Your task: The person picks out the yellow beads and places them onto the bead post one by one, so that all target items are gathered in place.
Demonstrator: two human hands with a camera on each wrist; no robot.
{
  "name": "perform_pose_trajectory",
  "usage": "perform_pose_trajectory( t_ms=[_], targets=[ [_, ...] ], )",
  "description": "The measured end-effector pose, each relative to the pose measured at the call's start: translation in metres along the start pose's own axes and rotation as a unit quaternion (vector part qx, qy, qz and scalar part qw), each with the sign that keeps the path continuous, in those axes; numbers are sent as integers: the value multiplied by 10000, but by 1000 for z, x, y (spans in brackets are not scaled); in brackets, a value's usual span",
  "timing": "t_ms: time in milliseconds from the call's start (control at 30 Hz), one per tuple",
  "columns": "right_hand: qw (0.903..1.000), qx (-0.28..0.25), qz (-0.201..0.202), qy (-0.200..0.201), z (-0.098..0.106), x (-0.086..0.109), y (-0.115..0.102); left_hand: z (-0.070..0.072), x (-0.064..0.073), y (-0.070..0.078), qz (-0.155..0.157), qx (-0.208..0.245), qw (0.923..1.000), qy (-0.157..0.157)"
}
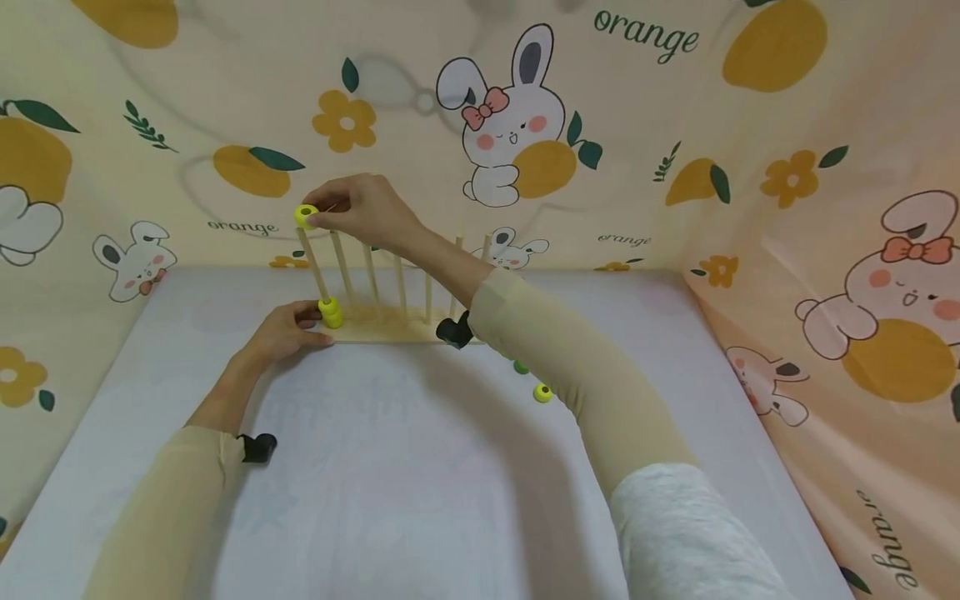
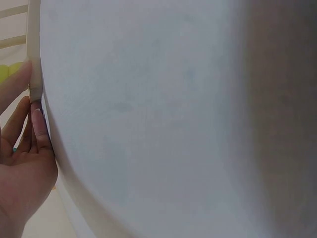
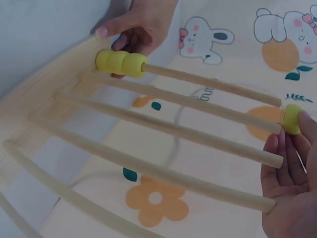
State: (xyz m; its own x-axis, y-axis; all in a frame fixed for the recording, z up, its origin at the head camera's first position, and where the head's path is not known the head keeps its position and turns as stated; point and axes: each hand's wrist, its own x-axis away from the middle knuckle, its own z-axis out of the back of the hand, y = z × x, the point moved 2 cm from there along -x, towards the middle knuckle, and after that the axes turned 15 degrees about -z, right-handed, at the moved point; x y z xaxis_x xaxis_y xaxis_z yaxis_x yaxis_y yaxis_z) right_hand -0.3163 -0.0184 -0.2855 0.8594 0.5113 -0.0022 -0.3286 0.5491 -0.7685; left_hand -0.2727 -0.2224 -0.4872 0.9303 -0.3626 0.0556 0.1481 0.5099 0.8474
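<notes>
My right hand [image 1: 369, 210] pinches a yellow bead [image 1: 303, 213] between thumb and fingers. This bead [image 3: 291, 119] is close to the upper end of the leftmost wooden peg [image 1: 313, 265]; whether they touch I cannot tell. Low on that same peg sits a stack of yellow beads [image 3: 120, 63], down against the wooden base [image 1: 382, 333]. With thumb in front and fingers behind, my left hand [image 1: 281, 335] grips the left end of the base beside the stack. Part of the peg row is hidden by my right forearm in the head view.
A loose yellow bead [image 1: 543, 392] and a green bead [image 1: 521, 367] lie on the white tabletop [image 1: 390, 467] right of the base, the green one partly behind my sleeve. Other bare pegs [image 1: 371, 279] stand along the base. A patterned cloth [image 1: 637, 125] hangs behind.
</notes>
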Motion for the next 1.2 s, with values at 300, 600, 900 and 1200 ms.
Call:
perform_pose_trajectory(
  t_ms=[300, 600, 900, 1200],
  targets=[
    [9992, 302, -112, -230, -5, -2, -7, 0, 0, 0, -70, 18, 10000, -22],
    [9973, 439, -396, -436, -8, -3, -10, 0, 1, 3, -83, -63, 9999, -47],
    [9960, 474, -543, -534, -10, -8, -7, 0, 1, 5, -29, -40, 10000, -38],
    [9936, 604, -635, -709, -12, -9, -7, 0, 1, 2, 4, 1, 10000, -41]
  ],
)
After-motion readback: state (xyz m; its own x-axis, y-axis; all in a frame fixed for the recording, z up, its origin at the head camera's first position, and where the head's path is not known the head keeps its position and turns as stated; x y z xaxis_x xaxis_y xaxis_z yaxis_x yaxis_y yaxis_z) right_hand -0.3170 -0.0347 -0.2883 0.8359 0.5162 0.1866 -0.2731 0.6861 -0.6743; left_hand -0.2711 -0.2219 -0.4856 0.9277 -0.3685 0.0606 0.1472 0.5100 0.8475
